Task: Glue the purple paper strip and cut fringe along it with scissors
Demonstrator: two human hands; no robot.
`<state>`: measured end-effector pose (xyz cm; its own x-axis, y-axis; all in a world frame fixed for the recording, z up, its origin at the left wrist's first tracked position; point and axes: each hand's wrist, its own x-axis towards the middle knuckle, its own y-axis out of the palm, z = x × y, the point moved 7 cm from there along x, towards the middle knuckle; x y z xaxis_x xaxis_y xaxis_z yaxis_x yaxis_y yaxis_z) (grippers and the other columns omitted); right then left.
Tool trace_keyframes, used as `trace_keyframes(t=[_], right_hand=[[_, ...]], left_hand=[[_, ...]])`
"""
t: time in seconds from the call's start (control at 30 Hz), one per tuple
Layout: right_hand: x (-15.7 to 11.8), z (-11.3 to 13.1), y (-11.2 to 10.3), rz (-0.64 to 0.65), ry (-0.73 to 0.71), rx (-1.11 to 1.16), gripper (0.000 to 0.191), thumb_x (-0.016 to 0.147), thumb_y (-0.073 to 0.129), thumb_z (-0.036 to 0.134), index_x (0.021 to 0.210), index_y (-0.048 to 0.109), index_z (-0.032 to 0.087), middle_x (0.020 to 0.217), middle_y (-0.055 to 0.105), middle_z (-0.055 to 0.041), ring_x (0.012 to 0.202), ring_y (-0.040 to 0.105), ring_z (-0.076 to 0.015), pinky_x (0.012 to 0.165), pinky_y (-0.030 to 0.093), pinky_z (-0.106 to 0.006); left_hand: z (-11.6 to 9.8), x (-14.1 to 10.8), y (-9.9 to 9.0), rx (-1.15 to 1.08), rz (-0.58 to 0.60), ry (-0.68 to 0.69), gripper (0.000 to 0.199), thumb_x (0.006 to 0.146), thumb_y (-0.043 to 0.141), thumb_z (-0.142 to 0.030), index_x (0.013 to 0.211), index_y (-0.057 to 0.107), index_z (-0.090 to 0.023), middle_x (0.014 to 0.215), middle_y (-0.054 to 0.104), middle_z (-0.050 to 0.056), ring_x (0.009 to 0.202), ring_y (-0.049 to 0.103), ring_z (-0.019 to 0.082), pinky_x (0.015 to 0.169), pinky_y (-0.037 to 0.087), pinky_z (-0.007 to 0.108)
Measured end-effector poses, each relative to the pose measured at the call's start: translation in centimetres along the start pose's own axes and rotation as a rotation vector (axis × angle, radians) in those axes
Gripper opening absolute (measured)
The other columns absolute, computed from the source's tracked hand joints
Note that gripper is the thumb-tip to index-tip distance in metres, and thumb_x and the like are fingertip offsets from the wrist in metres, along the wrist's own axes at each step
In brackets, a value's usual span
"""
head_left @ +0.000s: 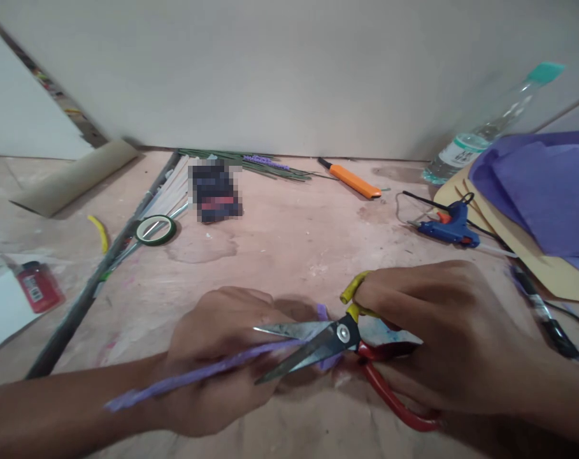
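My right hand (442, 338) is closed round the scissors (344, 333), which have one yellow handle and one red handle. The scissor blades stand apart and point left. Between them passes a thin purple strip (213, 370), whose loose end trails back over my left wrist. My left hand (227, 357) is closed on this strip just beside the blades, its fingertips partly hidden behind them. More purple material shows behind the scissors, near the pivot.
Behind my hands lie green tape (155, 230), green stems (270, 167) and an orange cutter (353, 181). At right are a blue glue gun (449, 226), a bottle (480, 137), purple sheets (547, 197) and a marker (547, 315). A cardboard tube (79, 178) and red lighter (39, 287) lie left.
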<state>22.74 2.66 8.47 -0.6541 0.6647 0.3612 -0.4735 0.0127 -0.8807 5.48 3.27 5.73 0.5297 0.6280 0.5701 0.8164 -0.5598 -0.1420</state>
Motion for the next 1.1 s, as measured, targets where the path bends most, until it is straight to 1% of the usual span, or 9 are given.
trace_keyframes(t=[0.03, 0.07, 0.13, 0.23, 0.43, 0.67, 0.8, 0.97, 1.1], right_hand=[[0.02, 0.00, -0.03, 0.004, -0.001, -0.015, 0.024, 0.095, 0.070, 0.020, 0.074, 0.059, 0.020, 0.063, 0.053, 0.0072, 0.051, 0.042, -0.0080, 0.051, 0.025, -0.029], [0.02, -0.02, -0.03, 0.009, -0.002, -0.013, 0.024, 0.095, 0.069, 0.020, 0.074, 0.059, 0.020, 0.063, 0.053, 0.0071, 0.052, 0.042, -0.0081, 0.051, 0.025, -0.029], [-0.07, -0.07, 0.03, 0.016, -0.005, 0.025, 0.023, 0.095, 0.069, 0.020, 0.076, 0.057, 0.020, 0.065, 0.054, 0.0074, 0.053, 0.043, -0.0080, 0.052, 0.026, -0.028], [-0.33, -0.20, 0.25, 0.023, -0.001, 0.108, 0.023, 0.096, 0.071, 0.020, 0.080, 0.055, 0.021, 0.067, 0.054, 0.0086, 0.054, 0.043, -0.0078, 0.053, 0.026, -0.027], [-0.56, -0.16, 0.30, -0.005, 0.000, 0.129, 0.026, 0.098, 0.075, 0.022, 0.081, 0.055, 0.022, 0.066, 0.056, 0.0089, 0.052, 0.045, -0.0079, 0.052, 0.025, -0.028], [-0.30, 0.33, -0.20, -0.028, -0.042, -0.031, 0.029, 0.101, 0.065, 0.015, 0.074, 0.059, 0.021, 0.058, 0.051, 0.0073, 0.047, 0.039, -0.0091, 0.049, 0.021, -0.032], [-0.42, 0.15, -0.03, -0.005, -0.020, -0.008, 0.025, 0.098, 0.067, 0.018, 0.074, 0.060, 0.020, 0.062, 0.053, 0.0069, 0.050, 0.041, -0.0090, 0.051, 0.025, -0.030], [-0.59, 0.05, 0.25, -0.009, -0.004, 0.037, 0.020, 0.095, 0.068, 0.014, 0.076, 0.060, 0.019, 0.064, 0.055, 0.0073, 0.052, 0.042, -0.0082, 0.052, 0.026, -0.030], [-0.56, 0.19, 0.06, -0.043, -0.020, 0.022, 0.029, 0.099, 0.062, 0.010, 0.072, 0.057, 0.019, 0.060, 0.052, 0.0075, 0.050, 0.038, -0.0080, 0.051, 0.022, -0.031]], left_hand=[[0.23, -0.07, 0.57, 0.058, 0.099, -0.043, 0.032, 0.118, 0.061, -0.029, 0.093, 0.076, -0.017, 0.076, 0.079, 0.004, 0.077, 0.082, 0.016, 0.080, 0.067, 0.023], [-0.29, 0.00, 0.03, 0.052, 0.037, 0.016, 0.036, 0.117, 0.063, -0.032, 0.087, 0.074, -0.016, 0.073, 0.078, 0.004, 0.071, 0.079, 0.014, 0.076, 0.065, 0.021], [-0.18, 0.24, 0.18, 0.060, 0.083, -0.029, 0.036, 0.116, 0.065, -0.032, 0.087, 0.075, -0.014, 0.076, 0.080, 0.004, 0.074, 0.080, 0.013, 0.079, 0.063, 0.017], [-0.28, 0.67, 0.48, 0.030, 0.129, -0.029, 0.032, 0.116, 0.065, -0.033, 0.092, 0.077, -0.015, 0.084, 0.083, 0.004, 0.083, 0.083, 0.015, 0.082, 0.064, 0.018], [0.17, 0.49, 0.63, -0.042, 0.098, -0.010, 0.025, 0.117, 0.063, -0.028, 0.097, 0.075, -0.018, 0.089, 0.083, 0.002, 0.088, 0.084, 0.016, 0.087, 0.065, 0.022], [0.19, -0.09, 0.38, 0.000, 0.123, -0.051, 0.021, 0.114, 0.070, -0.029, 0.105, 0.079, -0.013, 0.090, 0.087, 0.006, 0.084, 0.084, 0.015, 0.081, 0.062, 0.019], [0.18, -0.06, 0.29, -0.014, 0.085, -0.042, 0.016, 0.110, 0.076, -0.025, 0.103, 0.080, -0.012, 0.089, 0.087, 0.007, 0.082, 0.084, 0.015, 0.082, 0.063, 0.019], [0.17, 0.30, 0.56, -0.044, 0.082, 0.003, 0.019, 0.115, 0.067, -0.022, 0.100, 0.075, -0.014, 0.088, 0.083, 0.004, 0.086, 0.083, 0.014, 0.085, 0.064, 0.018], [-0.14, 0.48, 0.63, 0.003, 0.102, 0.037, 0.024, 0.116, 0.064, -0.024, 0.099, 0.074, -0.013, 0.084, 0.082, 0.005, 0.077, 0.078, 0.012, 0.079, 0.062, 0.016]])
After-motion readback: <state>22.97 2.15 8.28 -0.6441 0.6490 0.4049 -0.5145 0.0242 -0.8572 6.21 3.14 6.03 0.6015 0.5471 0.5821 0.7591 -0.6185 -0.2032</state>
